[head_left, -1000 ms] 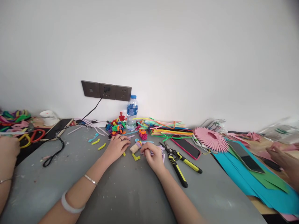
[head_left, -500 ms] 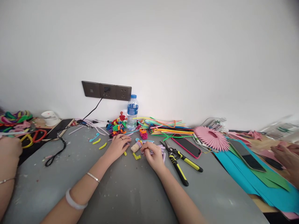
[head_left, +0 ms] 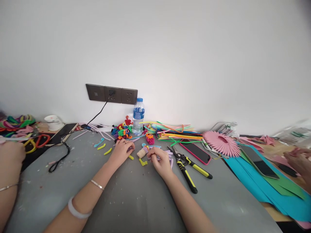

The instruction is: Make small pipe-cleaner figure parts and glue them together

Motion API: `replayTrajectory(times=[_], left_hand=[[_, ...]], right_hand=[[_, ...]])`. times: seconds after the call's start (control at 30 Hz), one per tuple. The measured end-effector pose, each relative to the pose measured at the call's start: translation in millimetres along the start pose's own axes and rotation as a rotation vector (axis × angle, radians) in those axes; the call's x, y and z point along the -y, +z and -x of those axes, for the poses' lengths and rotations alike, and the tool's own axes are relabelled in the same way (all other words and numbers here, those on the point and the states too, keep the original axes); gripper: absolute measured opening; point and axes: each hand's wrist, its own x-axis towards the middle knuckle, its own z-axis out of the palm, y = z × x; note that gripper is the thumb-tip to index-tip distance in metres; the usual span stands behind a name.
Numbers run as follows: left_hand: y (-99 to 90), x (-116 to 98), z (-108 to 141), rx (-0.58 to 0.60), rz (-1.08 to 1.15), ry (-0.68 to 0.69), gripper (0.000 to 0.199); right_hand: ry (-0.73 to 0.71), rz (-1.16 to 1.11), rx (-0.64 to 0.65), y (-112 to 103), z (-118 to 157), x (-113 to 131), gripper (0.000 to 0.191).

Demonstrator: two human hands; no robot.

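Note:
My left hand (head_left: 121,151) rests on the grey table (head_left: 136,200), its fingers bent and drawn together over a short yellow piece (head_left: 131,157); whether it grips anything is hidden. To its right my right hand (head_left: 160,160) has its fingers curled in a pinch beside a small cream and purple bundle (head_left: 142,151); what lies between the fingertips is too small to make out. A bent yellow-green piece (head_left: 143,162) lies between the hands. Lilac pieces (head_left: 171,158) lie partly behind my right hand. Yellow-handled pliers (head_left: 186,173) lie open to the right.
Behind the hands are a water bottle (head_left: 138,116), colourful fuzzy figures (head_left: 123,131) and a pile of pipe cleaners (head_left: 175,132). A pink-edged phone (head_left: 195,152) and pink folded fan (head_left: 221,143) lie right. Other people's hands (head_left: 297,161) are at both sides.
The view has shifted slightly, so things on the table sit a little further right. My left hand's fingers have drawn in slightly; my right hand stays in nearly the same pose.

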Motion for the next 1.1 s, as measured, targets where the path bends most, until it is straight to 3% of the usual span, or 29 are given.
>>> replayTrajectory(times=[0.33, 0.5, 0.73, 0.93, 1.1], left_hand=[[-0.1, -1, 1, -0.04, 0.098, -0.051, 0.007], [0.2, 1, 2, -0.098, 0.195, -0.039, 0.017], [-5.1, -4, 8, -0.071, 0.522, -0.139, 0.022], [-10.9, -7, 10, -0.183, 0.528, -0.134, 0.026], [-13.5, -10, 11, -0.142, 0.752, -0.257, 0.031]], right_hand=[[0.017, -0.002, 0.008, -1, 1, -1, 0.027], [0.024, -0.007, 0.01, -1, 0, 1, 0.027], [0.023, -0.006, 0.003, -2, 0, 0, 0.027], [0.038, -0.003, -0.018, -2, 1, -1, 0.027], [0.061, -0.013, -0.049, -2, 2, -3, 0.027]])
